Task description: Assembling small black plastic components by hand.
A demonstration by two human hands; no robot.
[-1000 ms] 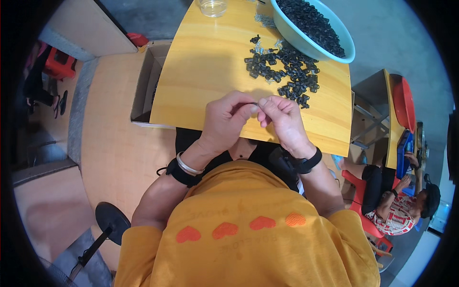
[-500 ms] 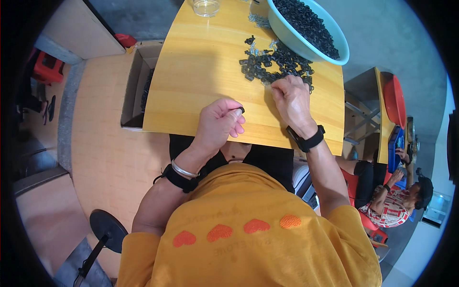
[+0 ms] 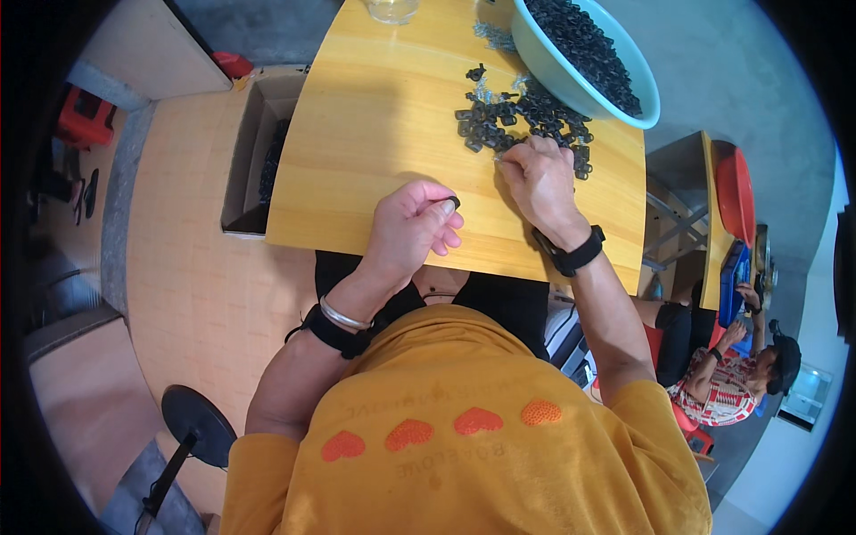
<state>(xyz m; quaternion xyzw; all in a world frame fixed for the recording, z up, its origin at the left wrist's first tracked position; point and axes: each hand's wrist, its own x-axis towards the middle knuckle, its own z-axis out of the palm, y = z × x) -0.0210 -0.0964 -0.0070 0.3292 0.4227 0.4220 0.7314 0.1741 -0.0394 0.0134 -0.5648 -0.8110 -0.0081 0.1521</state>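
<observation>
My left hand [image 3: 413, 227] is closed above the near part of the wooden table [image 3: 348, 152], pinching a small black plastic part [image 3: 456, 202] between thumb and forefinger. To its right and a little farther off, my right hand [image 3: 542, 183] is closed in a pinch at the near edge of a heap of black plastic parts [image 3: 486, 134]. A tiny pale glint shows by its fingertips, too small to name. Small silvery pieces, which look like screws [image 3: 493, 36], lie beyond the heap, and a few are mixed into its far side.
A light blue basin [image 3: 557, 82] full of black parts stands at the far right of the table. A clear cup [image 3: 392, 11] is at the far edge. An open cardboard box [image 3: 242, 169] sits by the table's left side. Another person [image 3: 727, 383] sits at the right.
The view has shifted slightly, so the table and basin sit a little differently. My right hand has drawn back slightly from the heap, fingers still pinched. The left hand keeps its black part.
</observation>
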